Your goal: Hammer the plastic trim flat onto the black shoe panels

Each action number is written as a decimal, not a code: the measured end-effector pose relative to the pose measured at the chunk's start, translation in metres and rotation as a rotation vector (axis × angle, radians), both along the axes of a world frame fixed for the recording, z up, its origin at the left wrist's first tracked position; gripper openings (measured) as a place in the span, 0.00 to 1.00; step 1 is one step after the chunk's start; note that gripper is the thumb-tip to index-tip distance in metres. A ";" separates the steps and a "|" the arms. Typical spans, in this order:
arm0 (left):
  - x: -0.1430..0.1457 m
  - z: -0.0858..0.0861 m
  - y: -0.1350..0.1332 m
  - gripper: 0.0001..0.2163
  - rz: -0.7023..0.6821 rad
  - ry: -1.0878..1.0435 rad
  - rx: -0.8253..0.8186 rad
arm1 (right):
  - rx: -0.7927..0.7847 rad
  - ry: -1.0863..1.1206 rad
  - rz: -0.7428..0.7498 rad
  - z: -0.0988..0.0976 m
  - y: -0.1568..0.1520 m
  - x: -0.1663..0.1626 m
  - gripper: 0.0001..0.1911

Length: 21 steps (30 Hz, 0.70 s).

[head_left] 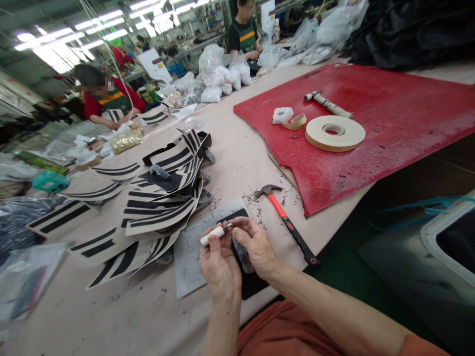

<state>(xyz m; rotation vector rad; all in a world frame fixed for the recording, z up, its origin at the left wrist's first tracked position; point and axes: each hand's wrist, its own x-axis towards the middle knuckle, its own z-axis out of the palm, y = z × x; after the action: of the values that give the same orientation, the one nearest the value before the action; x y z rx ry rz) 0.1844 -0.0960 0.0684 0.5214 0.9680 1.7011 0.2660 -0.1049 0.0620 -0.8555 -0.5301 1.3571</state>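
Observation:
My left hand (222, 267) is closed round a small tool with a white handle (212, 236) and a thin metal tip, which points right. Close against that tip are the bent fingers of my right hand (258, 244); what they pinch, if anything, is too small to make out. Beneath both hands lies a black panel (237, 214) with a plastic-wrapped part (243, 257) on it, partly hidden by my right hand. The panel rests on a grey board (191, 247). A claw hammer (284, 217) with an orange and black handle lies to the right.
Striped black-and-cream panels (159, 212) are piled at left. On a red sheet (401, 109) are a tape roll (313, 133), a wrapped hammer (326, 104) and a white packet (282, 115). A bin (426, 242) stands at right. Two people work beyond plastic bags (215, 74).

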 end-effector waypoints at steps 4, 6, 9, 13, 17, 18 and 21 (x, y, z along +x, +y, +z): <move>-0.030 -0.004 0.030 0.14 -0.017 0.265 0.050 | -0.063 -0.674 -0.166 -0.026 0.000 0.057 0.21; -0.040 -0.015 0.040 0.13 -0.080 0.386 0.018 | -0.053 -1.079 -0.231 -0.041 -0.003 0.087 0.19; -0.044 -0.036 0.049 0.12 -0.162 0.519 -0.010 | -0.020 -1.549 -0.172 -0.059 -0.013 0.115 0.16; -0.040 -0.059 0.053 0.12 -0.192 0.588 -0.030 | -0.082 -1.783 -0.050 -0.070 -0.024 0.119 0.16; -0.040 -0.077 0.051 0.14 -0.212 0.635 -0.061 | -0.181 -1.803 -0.037 -0.072 -0.022 0.118 0.19; -0.041 -0.081 0.050 0.14 -0.206 0.641 -0.062 | -0.197 -1.801 -0.030 -0.072 -0.020 0.119 0.19; -0.042 -0.084 0.048 0.13 -0.200 0.652 -0.053 | -0.221 -1.807 -0.004 -0.073 -0.015 0.123 0.17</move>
<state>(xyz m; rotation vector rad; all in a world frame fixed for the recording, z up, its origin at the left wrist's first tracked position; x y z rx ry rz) 0.1427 -0.0477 -0.0160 1.1388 1.3596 1.3352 0.3888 -0.1194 -0.0115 -2.1579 -1.7050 0.2618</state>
